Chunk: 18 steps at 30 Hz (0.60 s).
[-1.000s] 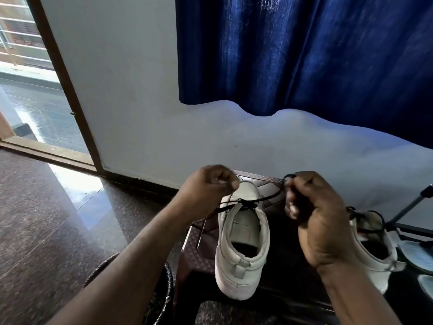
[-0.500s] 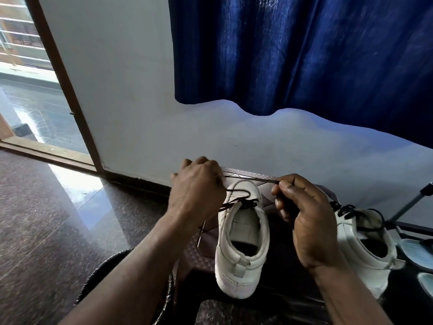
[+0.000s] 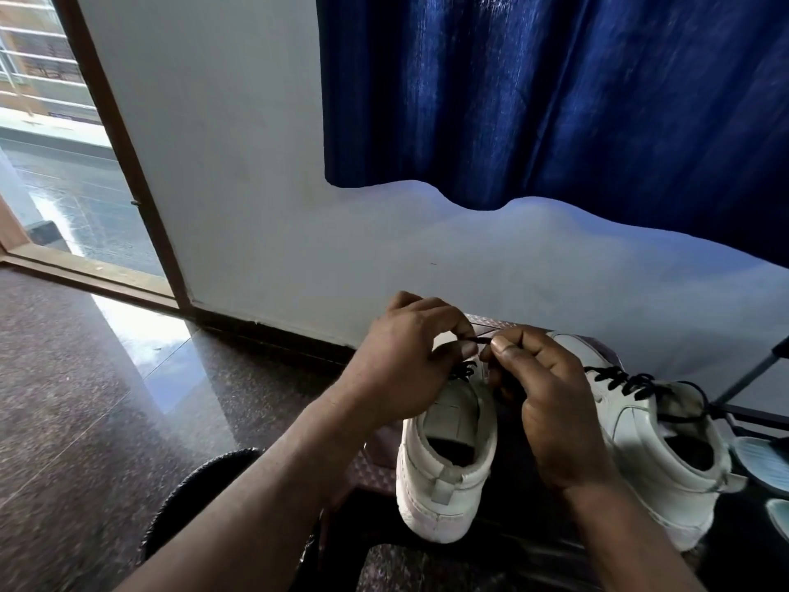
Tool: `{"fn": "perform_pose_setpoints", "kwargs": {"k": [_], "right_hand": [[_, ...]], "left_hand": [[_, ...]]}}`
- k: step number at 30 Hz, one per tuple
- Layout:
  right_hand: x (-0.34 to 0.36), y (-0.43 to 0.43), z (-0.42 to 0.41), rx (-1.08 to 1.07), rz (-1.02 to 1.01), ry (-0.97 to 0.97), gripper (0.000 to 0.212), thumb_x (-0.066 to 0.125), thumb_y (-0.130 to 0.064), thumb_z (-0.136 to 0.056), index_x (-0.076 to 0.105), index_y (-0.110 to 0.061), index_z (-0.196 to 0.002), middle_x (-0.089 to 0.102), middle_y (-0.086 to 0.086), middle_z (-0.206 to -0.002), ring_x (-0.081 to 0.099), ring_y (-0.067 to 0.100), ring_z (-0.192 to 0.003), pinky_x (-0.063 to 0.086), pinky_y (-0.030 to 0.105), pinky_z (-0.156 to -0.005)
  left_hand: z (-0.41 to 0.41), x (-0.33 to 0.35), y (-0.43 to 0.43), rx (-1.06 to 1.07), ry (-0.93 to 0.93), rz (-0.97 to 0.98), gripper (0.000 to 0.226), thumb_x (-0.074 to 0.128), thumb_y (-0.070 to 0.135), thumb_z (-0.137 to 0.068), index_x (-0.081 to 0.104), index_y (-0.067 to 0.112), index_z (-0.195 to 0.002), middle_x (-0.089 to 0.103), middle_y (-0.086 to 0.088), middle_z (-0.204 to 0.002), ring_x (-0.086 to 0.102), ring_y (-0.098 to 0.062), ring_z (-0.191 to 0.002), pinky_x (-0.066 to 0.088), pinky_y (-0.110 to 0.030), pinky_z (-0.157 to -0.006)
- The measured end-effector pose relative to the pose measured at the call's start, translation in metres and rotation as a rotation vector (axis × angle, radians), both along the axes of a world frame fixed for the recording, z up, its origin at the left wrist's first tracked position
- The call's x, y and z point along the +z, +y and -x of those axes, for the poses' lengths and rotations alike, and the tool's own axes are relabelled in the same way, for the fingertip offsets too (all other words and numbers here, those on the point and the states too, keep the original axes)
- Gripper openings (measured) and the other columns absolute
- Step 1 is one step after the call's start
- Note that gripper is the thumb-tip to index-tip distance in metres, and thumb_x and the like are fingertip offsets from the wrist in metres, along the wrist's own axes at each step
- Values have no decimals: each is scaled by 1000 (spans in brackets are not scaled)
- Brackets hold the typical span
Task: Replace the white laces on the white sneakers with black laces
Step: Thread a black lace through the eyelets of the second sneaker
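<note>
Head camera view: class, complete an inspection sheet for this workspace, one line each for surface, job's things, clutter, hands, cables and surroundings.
Surface: maroon patterned stool; the middle sneaker stands on it.
Job's things: middle white sneaker with a black lace at its front; right white sneaker already carries a fitted black lace; white laces: nothing seen.
Clutter: dark bin at lower left; pale blue items at far right, kind unclear.
Hands: left hand and right hand both pinch the black lace above the middle white sneaker.
Cables: nothing seen.
Surroundings: blue curtain, white wall, wooden door frame, polished floor.
</note>
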State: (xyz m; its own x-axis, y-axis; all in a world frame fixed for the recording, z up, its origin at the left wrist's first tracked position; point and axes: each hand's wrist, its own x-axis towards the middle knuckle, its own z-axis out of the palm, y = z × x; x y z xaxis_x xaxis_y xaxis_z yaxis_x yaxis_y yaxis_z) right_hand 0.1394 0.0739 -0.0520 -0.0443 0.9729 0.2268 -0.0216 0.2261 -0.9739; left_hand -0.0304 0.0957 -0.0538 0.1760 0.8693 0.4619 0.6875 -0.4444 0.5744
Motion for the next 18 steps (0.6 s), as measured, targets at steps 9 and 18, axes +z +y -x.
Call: {"fn": "perform_pose_setpoints", "kwargs": {"k": [9, 18], "right_hand": [[-4, 3, -4, -19, 38, -6, 26, 62, -15, -99, 68, -18, -74, 67, 5, -77, 54, 16, -70, 45, 35, -67], [-4, 2, -9, -81, -104, -150, 16, 72, -30, -87, 73, -15, -80, 71, 2, -74, 62, 13, -69, 50, 35, -72]], "left_hand": [[23, 4, 3, 74, -25, 263, 11, 77, 39, -90, 75, 37, -101, 70, 21, -105, 58, -14, -115, 50, -40, -98], [1, 8, -5, -89, -302, 229, 13, 76, 29, -94, 75, 20, -84, 74, 4, -79, 71, -15, -77, 57, -42, -79]]}}
